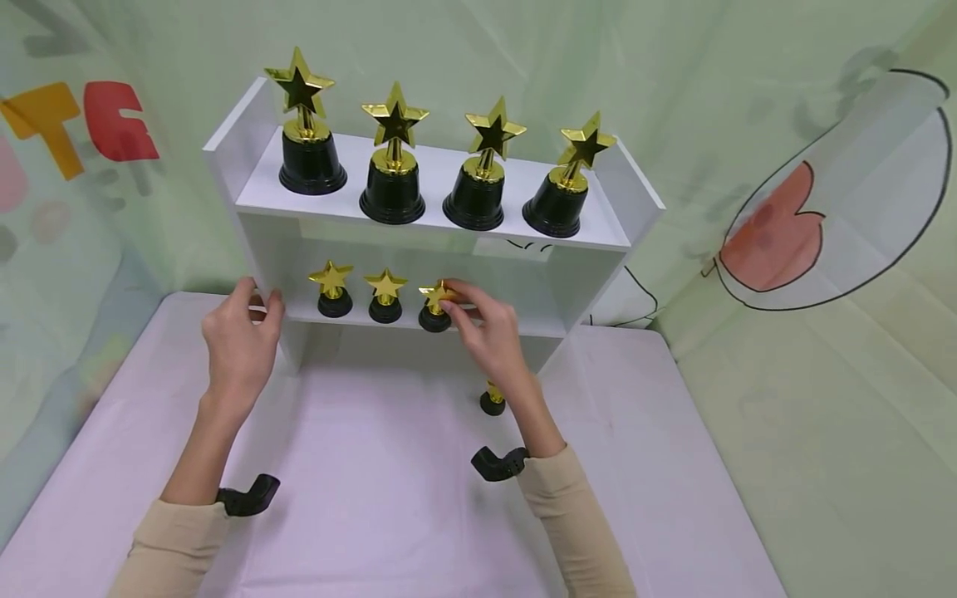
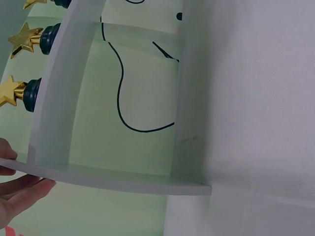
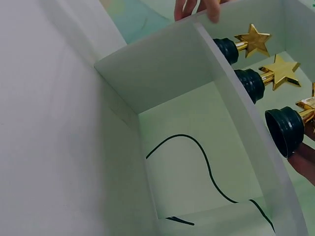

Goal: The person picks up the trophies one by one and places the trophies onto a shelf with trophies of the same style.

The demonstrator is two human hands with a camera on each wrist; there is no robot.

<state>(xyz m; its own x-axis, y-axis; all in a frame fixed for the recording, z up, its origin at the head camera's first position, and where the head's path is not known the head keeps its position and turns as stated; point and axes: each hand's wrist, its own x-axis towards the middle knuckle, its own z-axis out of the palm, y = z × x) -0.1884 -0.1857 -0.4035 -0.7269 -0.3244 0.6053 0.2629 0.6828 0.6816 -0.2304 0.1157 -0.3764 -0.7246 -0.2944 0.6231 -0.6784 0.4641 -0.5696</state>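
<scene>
My left hand grips the left side panel of a white shelf unit, thumb and fingers on opposite faces of it. With thumb and fingers, my right hand pinches a small star trophy, gold on a black base, at the front of the middle shelf. In the right wrist view this trophy's base is tilted, its hollow underside partly showing; whether it touches the shelf I cannot tell. To its left, two matching trophies, one at the end and one between, stand upright.
Several larger star trophies line the top shelf. Another small trophy stands on the white-covered table, beside my right forearm and partly hidden by it. A printed curtain hangs behind and at the sides.
</scene>
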